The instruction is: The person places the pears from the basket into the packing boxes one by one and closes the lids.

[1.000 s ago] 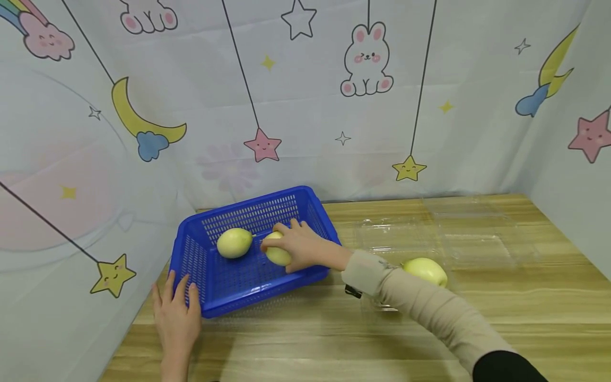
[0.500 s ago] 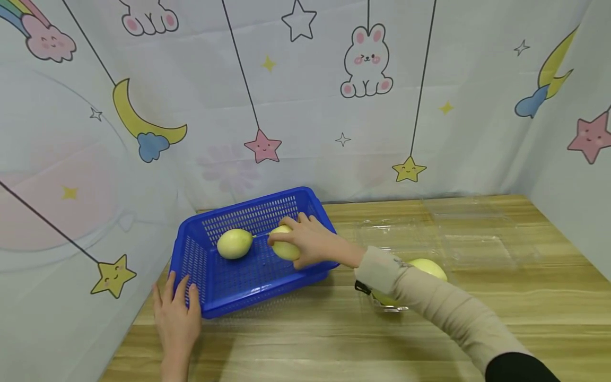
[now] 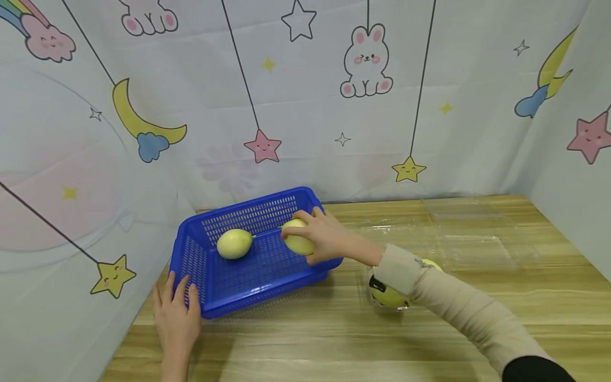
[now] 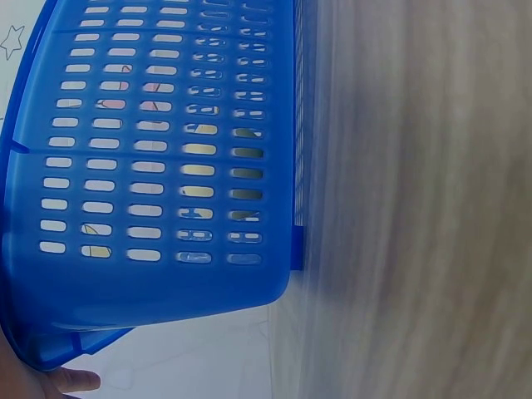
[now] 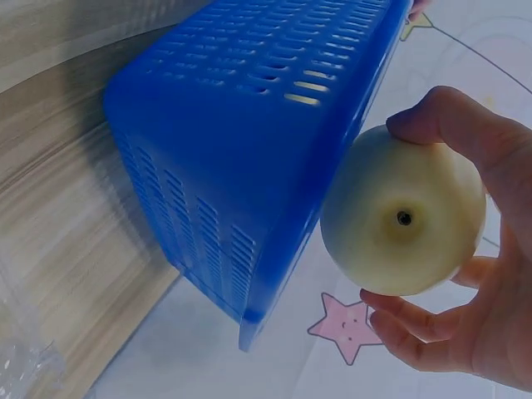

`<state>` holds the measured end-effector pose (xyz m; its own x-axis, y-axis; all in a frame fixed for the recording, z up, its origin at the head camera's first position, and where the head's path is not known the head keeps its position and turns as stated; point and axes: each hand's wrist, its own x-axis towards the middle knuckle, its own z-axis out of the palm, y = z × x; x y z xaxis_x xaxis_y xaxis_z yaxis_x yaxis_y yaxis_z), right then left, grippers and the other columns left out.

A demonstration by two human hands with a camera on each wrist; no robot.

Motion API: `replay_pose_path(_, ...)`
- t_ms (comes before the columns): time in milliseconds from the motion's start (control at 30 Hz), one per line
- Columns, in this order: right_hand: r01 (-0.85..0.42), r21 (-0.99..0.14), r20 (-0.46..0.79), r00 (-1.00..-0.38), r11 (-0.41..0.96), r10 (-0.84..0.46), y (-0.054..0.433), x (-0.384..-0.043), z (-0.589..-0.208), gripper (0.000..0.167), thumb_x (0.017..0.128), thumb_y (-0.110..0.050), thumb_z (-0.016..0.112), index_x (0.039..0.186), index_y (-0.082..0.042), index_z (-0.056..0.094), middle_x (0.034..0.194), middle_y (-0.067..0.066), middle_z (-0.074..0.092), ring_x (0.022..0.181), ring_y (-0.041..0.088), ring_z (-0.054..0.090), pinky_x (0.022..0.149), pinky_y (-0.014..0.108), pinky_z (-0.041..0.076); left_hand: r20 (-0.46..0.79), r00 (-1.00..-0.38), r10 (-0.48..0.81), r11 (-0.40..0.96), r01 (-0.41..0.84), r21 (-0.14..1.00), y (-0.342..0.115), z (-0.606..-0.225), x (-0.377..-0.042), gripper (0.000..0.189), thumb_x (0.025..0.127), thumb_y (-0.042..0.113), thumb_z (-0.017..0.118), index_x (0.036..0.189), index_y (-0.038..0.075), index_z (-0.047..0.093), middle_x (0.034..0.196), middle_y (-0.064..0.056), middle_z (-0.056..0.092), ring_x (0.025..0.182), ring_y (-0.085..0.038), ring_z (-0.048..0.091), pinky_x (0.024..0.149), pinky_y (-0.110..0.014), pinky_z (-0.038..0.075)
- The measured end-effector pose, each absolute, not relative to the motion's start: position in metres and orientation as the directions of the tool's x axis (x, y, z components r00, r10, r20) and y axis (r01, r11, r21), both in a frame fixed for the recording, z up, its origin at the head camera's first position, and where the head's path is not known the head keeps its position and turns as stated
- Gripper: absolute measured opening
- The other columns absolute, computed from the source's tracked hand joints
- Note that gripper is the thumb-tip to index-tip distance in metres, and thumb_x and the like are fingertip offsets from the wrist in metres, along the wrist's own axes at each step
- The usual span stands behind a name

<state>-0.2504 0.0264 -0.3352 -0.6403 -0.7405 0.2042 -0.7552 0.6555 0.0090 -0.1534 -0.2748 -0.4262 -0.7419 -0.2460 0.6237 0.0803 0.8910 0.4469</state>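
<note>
In the head view my right hand (image 3: 329, 237) grips a pale yellow pear (image 3: 299, 243) over the right side of the blue basket (image 3: 258, 294). The right wrist view shows thumb and fingers around that pear (image 5: 403, 220), its dimpled end facing the camera, beside the basket's rim. Another pear (image 3: 235, 244) lies inside the basket, to the left. At the basket's near left corner my left hand (image 3: 177, 317) rests against the rim with fingers extended. Only a small part of the left hand (image 4: 73, 380) shows at the rim in the left wrist view.
Under the right sleeve (image 3: 458, 292), a clear plastic box holds a pear (image 3: 389, 298), and part of another pear (image 3: 431, 263) shows behind the sleeve. More clear plastic boxes (image 3: 477, 249) stand at the back right of the wooden table (image 3: 305, 350). A printed curtain (image 3: 310, 116) encloses the back and sides.
My right hand has lifted the pear slightly and carried it to the right, toward the basket's right rim. The sleeve has shifted right, uncovering the front boxed pear. The left hand stays put.
</note>
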Motion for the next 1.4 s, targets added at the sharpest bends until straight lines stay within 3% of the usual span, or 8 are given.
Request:
replay_pose_path(200, -0.755, -0.005, 0.209, -0.642, 0.656, -0.738, 0.037, -0.249, -0.332, 0.057, 0.063, -0.031, 0.072, 0.115, -0.037, 0.049, 0.122, 0.005, 0.044, 0.091, 0.027, 0.047, 0.074, 0.037, 0.044, 0.606, -0.752, -0.259, 0.886, 0.066, 0.46, -0.276, -0.427, -0.154, 0.038, 0.091, 0.02, 0.039, 0.107, -0.01, 0.057, 0.125, -0.031, 0.046, 0.128, -0.039, 0.033, 0.113, -0.045, 0.008)
replay_pose_path(733, -0.757, 0.017, 0.27, -0.626, 0.654, -0.732, 0.07, -0.239, -0.324, 0.055, 0.061, -0.029, 0.073, 0.111, -0.035, 0.051, 0.119, 0.006, 0.046, 0.09, 0.028, 0.048, 0.072, 0.038, 0.045, 0.602, -0.756, -0.258, 0.886, 0.063, 0.459, -0.276, -0.428, -0.154, 0.038, 0.091, 0.02, 0.038, 0.107, -0.009, 0.056, 0.125, -0.031, 0.046, 0.128, -0.037, 0.034, 0.113, -0.045, 0.007)
replay_pose_path(1000, -0.736, -0.002, 0.273, -0.652, 0.677, -0.707, 0.093, -0.234, -0.328, 0.056, 0.059, -0.031, 0.075, 0.111, -0.035, 0.052, 0.129, 0.006, 0.042, 0.095, 0.03, 0.049, 0.072, 0.039, 0.046, 0.607, -0.755, -0.25, 0.889, 0.069, 0.452, -0.276, -0.428, -0.154, 0.038, 0.091, 0.02, 0.038, 0.107, -0.009, 0.056, 0.125, -0.031, 0.046, 0.127, -0.037, 0.034, 0.113, -0.044, 0.006)
replay_pose_path(1400, -0.706, 0.007, 0.253, -0.684, 0.708, -0.685, 0.119, -0.229, -0.33, 0.058, 0.058, -0.027, 0.074, 0.111, -0.036, 0.052, 0.124, 0.005, 0.046, 0.092, 0.029, 0.051, 0.068, 0.038, 0.046, 0.582, -0.769, -0.265, 0.882, 0.051, 0.468, -0.275, -0.425, -0.152, 0.038, 0.091, 0.021, 0.039, 0.109, -0.008, 0.056, 0.129, -0.029, 0.044, 0.129, -0.042, 0.028, 0.113, -0.046, 0.007)
